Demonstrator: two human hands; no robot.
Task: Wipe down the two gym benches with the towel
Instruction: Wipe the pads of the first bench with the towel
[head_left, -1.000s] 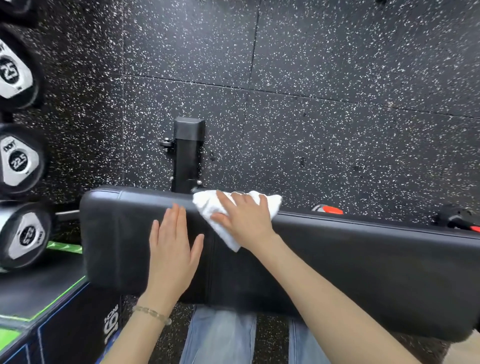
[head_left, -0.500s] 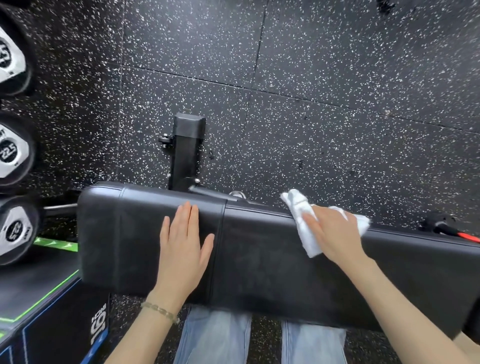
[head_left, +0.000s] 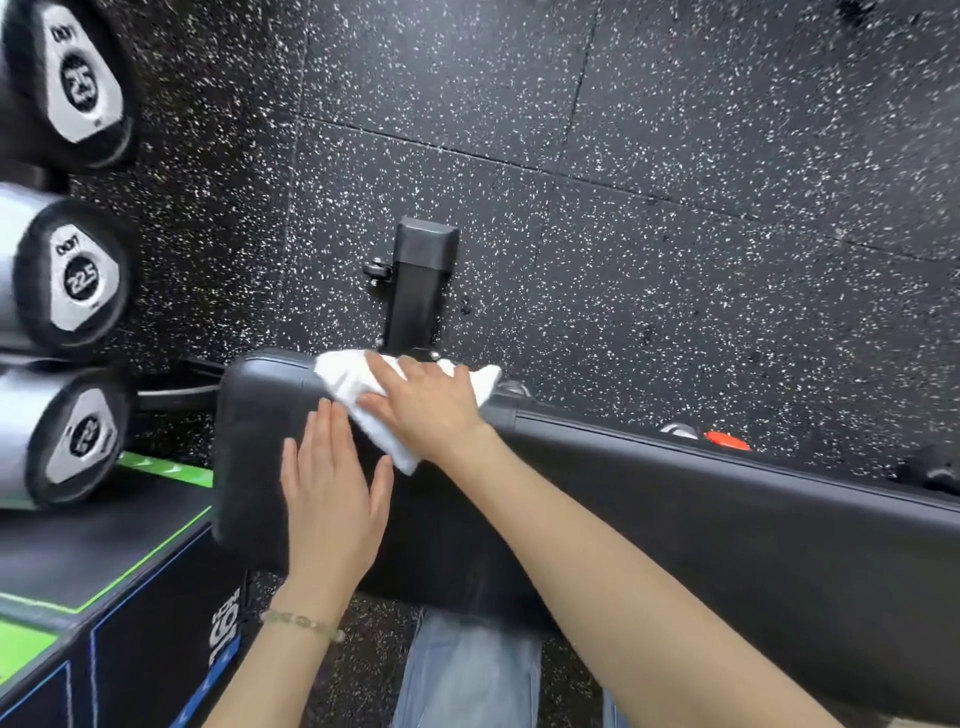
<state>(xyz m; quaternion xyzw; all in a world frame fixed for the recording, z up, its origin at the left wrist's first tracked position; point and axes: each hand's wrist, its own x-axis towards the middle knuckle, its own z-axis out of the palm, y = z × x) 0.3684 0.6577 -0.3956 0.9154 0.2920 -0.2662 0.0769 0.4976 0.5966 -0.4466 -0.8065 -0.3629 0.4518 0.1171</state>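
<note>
Here, the right hand (head_left: 426, 410) lies palm down on a crumpled white towel (head_left: 353, 384), fingers straight and spread, pressing the cloth onto the far upper edge of the black padded gym bench (head_left: 727, 545), near its left end. The left hand (head_left: 332, 499) rests flat and released on the same pad, just beside the towel's near corner; it grasps nothing and appears to brace the body. A beaded bracelet (head_left: 301, 621) circles the left wrist. Beyond the bench, a black frame post (head_left: 421, 280) stands on the speckled rubber floor (head_left: 675, 234). At left, dumbbells (head_left: 78, 280) marked 22.5 lie stacked in a column above a black box with green lines (head_left: 104, 561).

Step in hand, as judged: wiping the first bench, with the towel at the head end. Most of the pad to the right and the near side face remain to be covered. The next move calls for a firm sweep along the pad with steady downward pressure. The second bench is not in view.
</note>
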